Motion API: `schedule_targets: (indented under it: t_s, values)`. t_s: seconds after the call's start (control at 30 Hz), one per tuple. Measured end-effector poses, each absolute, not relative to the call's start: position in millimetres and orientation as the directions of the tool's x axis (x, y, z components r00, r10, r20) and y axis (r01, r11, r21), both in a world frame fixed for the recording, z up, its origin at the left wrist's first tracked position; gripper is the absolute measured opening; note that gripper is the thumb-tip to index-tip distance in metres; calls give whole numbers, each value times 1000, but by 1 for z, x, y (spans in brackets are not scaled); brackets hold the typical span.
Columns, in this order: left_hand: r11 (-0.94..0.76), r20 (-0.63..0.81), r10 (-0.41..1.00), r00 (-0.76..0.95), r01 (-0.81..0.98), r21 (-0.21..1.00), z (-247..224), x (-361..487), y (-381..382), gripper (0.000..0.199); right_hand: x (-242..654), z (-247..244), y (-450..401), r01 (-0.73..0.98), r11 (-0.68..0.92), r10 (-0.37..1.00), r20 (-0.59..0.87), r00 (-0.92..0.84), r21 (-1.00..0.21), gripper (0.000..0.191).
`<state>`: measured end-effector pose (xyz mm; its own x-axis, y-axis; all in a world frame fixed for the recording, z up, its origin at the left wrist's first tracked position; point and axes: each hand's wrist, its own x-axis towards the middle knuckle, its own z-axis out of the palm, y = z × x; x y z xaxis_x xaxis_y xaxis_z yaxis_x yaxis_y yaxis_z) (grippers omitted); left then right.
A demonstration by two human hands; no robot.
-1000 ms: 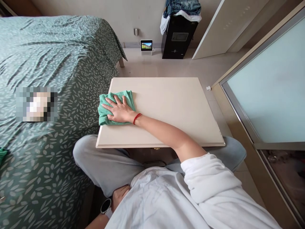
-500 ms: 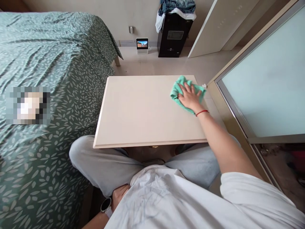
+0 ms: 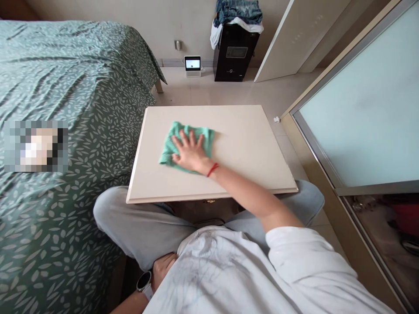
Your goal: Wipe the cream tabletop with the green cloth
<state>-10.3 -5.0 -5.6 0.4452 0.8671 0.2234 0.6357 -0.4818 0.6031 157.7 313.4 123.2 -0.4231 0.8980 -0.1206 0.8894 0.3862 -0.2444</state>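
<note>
A green cloth (image 3: 166, 150) lies spread on the left half of a cream tabletop (image 3: 248, 144). My right hand (image 3: 190, 150) presses flat on top of it with fingers spread, not gripped round it. A red cord circles the right wrist. Down by my lap, my left hand (image 3: 163, 269) rests against my thigh beside the white shirt (image 3: 209, 270). Its fingertips are hidden by the shirt, so whether they are closed on anything does not show. A watch (image 3: 144, 281) is on that wrist.
To the left stands a bed with a green leaf-patterned cover (image 3: 98, 109). Beyond the table are a small screen device (image 3: 193, 65) and a black cabinet (image 3: 234, 54) with clothes on top. A sliding frosted panel (image 3: 366, 96) borders the right. My knees flank the table's near edge.
My right hand has slid the green cloth from the tabletop's far right side across to its left half. My left hand stays where it was. The small screen's picture has changed.
</note>
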Motion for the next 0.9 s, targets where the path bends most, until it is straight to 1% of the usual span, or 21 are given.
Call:
schedule_targets:
  t_s: [0.07,0.17,0.23,0.33,0.4,0.5,0.57,0.67,0.77,0.83,0.9]
  values:
    - [-481,228,869,439,643,596,-6,-11,-6,38,106,123,305,806,533,813,-107,-572,-258,90]
    - [-472,234,876,421,655,590,-8,-11,-7,38,58,122,299,707,652,716,-85,-693,-273,84]
    - [-470,233,877,420,655,591,-8,-12,-7,37,51,121,300,664,689,679,-61,-732,-292,78]
    - [-472,229,876,425,653,592,-8,-12,-7,37,74,121,308,662,677,688,-43,-725,-320,76]
    - [-474,228,874,429,653,590,-7,-11,-7,35,103,122,313,718,616,742,-66,-667,-323,79]
    - [-492,240,865,441,647,583,-6,-10,-6,33,159,124,323,824,483,840,-109,-532,-296,81]
    - [-507,259,857,445,639,579,-7,-10,-6,32,204,123,329,887,382,899,-117,-421,-261,81]
    - [-515,279,854,439,634,578,-8,-10,-6,34,282,118,333,963,176,973,-113,-202,-206,80]
    - [-512,287,856,429,635,578,-8,-9,-6,35,359,109,328,981,-40,995,-94,22,-189,80]
    - [-504,284,861,422,638,581,-7,-8,-7,34,396,104,320,964,-163,986,-57,154,-209,80]
    - [-495,277,866,416,644,584,-6,-7,-7,34,413,101,314,930,-278,960,-41,276,-239,81]
